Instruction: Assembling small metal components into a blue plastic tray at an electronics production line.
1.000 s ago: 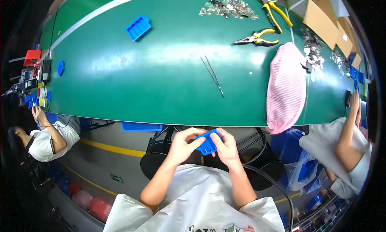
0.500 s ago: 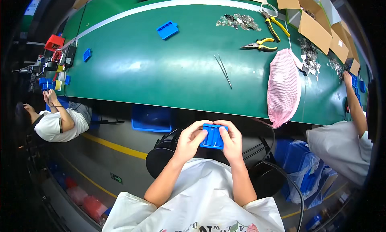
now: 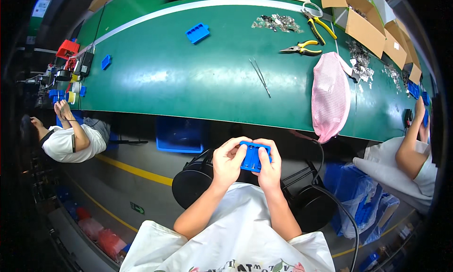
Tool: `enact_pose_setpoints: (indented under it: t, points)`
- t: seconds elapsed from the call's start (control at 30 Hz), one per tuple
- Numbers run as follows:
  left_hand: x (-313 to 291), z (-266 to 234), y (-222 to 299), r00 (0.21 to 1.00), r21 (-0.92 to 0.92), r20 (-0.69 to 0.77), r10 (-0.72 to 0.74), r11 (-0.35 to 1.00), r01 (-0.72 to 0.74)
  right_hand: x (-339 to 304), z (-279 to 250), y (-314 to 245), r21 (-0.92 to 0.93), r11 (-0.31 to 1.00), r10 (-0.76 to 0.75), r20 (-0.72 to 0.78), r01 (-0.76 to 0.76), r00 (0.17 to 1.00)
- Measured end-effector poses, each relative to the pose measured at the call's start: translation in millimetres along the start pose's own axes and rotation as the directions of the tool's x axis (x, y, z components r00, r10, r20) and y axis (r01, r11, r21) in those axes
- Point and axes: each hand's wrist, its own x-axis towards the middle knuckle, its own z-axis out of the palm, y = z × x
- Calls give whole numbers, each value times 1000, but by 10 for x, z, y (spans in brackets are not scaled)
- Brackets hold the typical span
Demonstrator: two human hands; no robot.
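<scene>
Between both hands, in front of my body and just off the bench's near edge, is a blue plastic battery holder [image 3: 251,159] with long slots and small metal bits at their ends. My left hand [image 3: 227,162] grips its left side, thumb on the face. The right side is in my right hand [image 3: 270,167], whose thumb presses on one of the slots. My other fingers are partly hidden behind the holder. On the green bench [image 3: 188,78] lies a similar blue holder [image 3: 197,33], far off to the left of centre.
Tweezers [image 3: 260,77], pliers [image 3: 302,48], yellow-handled cutters [image 3: 321,29] and a pink mesh bag [image 3: 331,97] lie on the bench. Small metal parts [image 3: 278,23] are heaped beyond. Cardboard boxes [image 3: 365,29] stand far right. People work at left [image 3: 78,137] and right [image 3: 401,151].
My view has shifted slightly. The battery holder is tilted a little and my left thumb has moved on it. The person at the right has drawn an arm back.
</scene>
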Motion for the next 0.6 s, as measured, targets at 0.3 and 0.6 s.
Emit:
enact_pose_setpoints:
  t: [0.3,0.6]
  points:
    - [-83,61,10,997,13,-60,-41,999,42,-57,-20,8,92,995,31,-1,-31,1000]
    - [-201,184,-51,993,-34,-114,12,999,-16,-60,70,96,-91,993,-82,-105,72,991]
